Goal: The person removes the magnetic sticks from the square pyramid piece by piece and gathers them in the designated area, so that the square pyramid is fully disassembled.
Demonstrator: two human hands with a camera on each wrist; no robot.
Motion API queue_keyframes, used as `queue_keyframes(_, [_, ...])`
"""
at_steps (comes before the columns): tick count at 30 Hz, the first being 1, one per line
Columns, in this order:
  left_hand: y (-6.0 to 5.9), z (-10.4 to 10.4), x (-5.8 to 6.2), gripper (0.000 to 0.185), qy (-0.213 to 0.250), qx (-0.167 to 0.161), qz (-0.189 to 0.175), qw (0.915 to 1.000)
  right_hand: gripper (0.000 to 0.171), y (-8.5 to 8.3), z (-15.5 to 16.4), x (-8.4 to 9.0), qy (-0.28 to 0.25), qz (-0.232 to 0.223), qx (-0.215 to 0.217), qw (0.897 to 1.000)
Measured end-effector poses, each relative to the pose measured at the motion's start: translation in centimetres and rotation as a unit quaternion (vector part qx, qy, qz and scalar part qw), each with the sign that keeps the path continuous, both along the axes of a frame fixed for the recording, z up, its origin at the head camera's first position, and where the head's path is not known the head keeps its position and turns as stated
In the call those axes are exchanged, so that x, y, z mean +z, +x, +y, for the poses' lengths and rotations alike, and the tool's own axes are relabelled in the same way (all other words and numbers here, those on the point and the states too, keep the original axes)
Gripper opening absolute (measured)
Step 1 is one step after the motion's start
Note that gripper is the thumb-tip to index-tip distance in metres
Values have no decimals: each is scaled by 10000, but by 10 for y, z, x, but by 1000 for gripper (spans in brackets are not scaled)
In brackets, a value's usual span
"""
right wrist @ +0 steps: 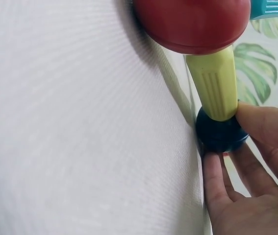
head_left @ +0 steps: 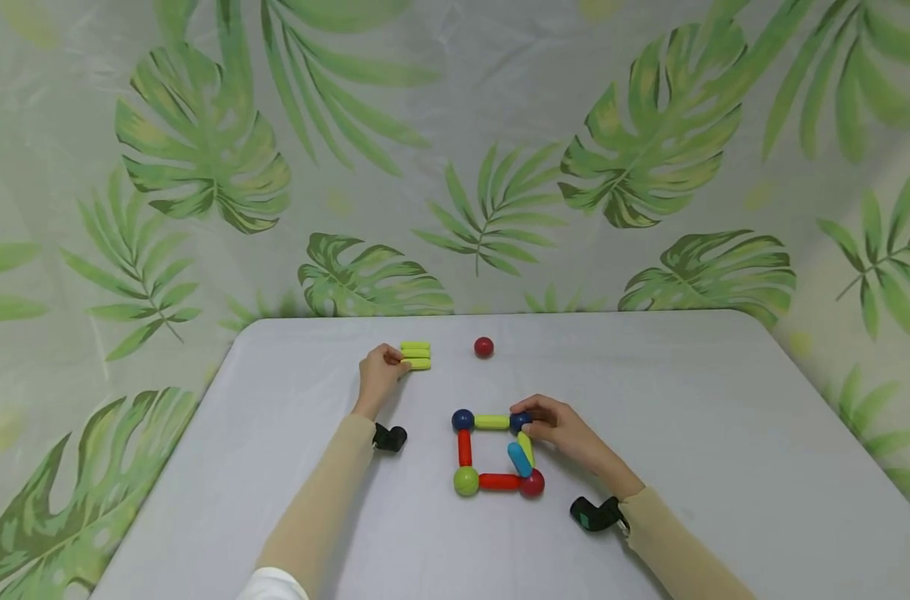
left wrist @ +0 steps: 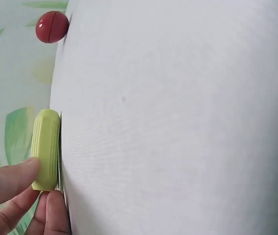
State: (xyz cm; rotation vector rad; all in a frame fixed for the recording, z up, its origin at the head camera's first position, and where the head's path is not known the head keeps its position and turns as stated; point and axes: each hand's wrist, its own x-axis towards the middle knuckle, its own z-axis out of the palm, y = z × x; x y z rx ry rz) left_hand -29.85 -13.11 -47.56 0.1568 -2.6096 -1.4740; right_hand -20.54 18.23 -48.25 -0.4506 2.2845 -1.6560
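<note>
Three yellow-green toy building rods [head_left: 415,345] lie side by side toward the back of the table. My left hand [head_left: 381,375] pinches the left end of the nearest rod [left wrist: 45,147], with the thumb on its top in the left wrist view. At the square of rods and balls, my right hand [head_left: 563,429] holds the blue ball [right wrist: 221,134] of the far right corner between thumb and fingers. A yellow-green rod [right wrist: 213,85] runs from that ball to the red ball [head_left: 532,483] at the near right corner. A light-blue rod [head_left: 519,459] slants up from the red ball.
Another blue ball [head_left: 462,420], a green ball [head_left: 466,481], two red rods [head_left: 499,482] and a yellow-green rod [head_left: 492,422] form the rest of the square. A loose red ball [head_left: 484,347] sits near the table's back edge, before a leaf-print cloth [head_left: 500,108].
</note>
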Motion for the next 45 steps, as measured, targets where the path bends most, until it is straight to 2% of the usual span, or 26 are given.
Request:
queue_keyframes(6, [-4,0,-1,13,-103,40,41,9999,28,1,-1,0,16,9,-33,10000])
queue_keyframes(9, [0,0,1,16,-65,-69,235,9997,28,1,0,1,20,45,7,10000])
queue_keyframes(11, [9,4,5,19,77,-435,453,9980,28,1,0,0,40,64,9,10000])
queue_keyframes(12, [15,7,8,20,200,-758,546,9954,28,1,0,0,45,73,3,10000])
queue_keyframes(13, [23,12,12,21,307,-1219,612,9902,28,1,1,0,49,80,-1,10000])
queue_keyframes(14, [31,17,16,23,405,-1744,638,9818,27,1,1,0,52,86,-3,9999])
queue_keyframes(15, [39,24,20,24,522,-2339,617,9689,28,1,1,-1,54,97,4,9999])
queue_keyframes(17, [57,39,26,27,716,-3527,441,9319,28,1,2,0,48,103,-7,9999])
queue_keyframes(19, [74,55,30,30,728,-4457,203,8920,28,2,2,0,27,132,25,9999])
queue_keyframes(20, [82,62,31,30,704,-4764,97,8763,28,1,2,1,8,154,57,9999])
queue_keyframes(21, [88,68,31,30,678,-4976,14,8648,28,1,2,1,2,181,92,9998])
queue_keyframes(22, [94,74,31,29,628,-5092,-8,8583,28,1,3,1,-12,203,121,9997])
queue_keyframes(23, [99,79,30,27,559,-5123,17,8570,28,1,3,0,-28,226,158,9996])
queue_keyframes(25, [105,85,28,21,397,-5017,172,8640,29,1,2,0,-50,257,206,9994])
queue_keyframes(30, [110,88,20,16,196,-4384,607,8965,29,0,2,-1,-63,227,142,9996])
queue_keyframes(34, [106,79,18,16,306,-3811,461,9229,29,-1,1,-1,-49,166,80,9998])
queue_keyframes(38, [96,58,18,16,803,-3249,67,9423,29,-1,0,0,29,93,17,10000])
queue_keyframes(40, [88,44,17,16,1037,-2810,-43,9541,29,-1,0,-1,75,85,0,9999])
queue_keyframes(42, [77,29,16,17,1108,-2186,-25,9695,29,-1,0,-2,74,83,-4,9999])
queue_keyframes(45, [58,11,12,17,729,-1194,87,9901,29,-1,0,-2,54,85,-2,9999])
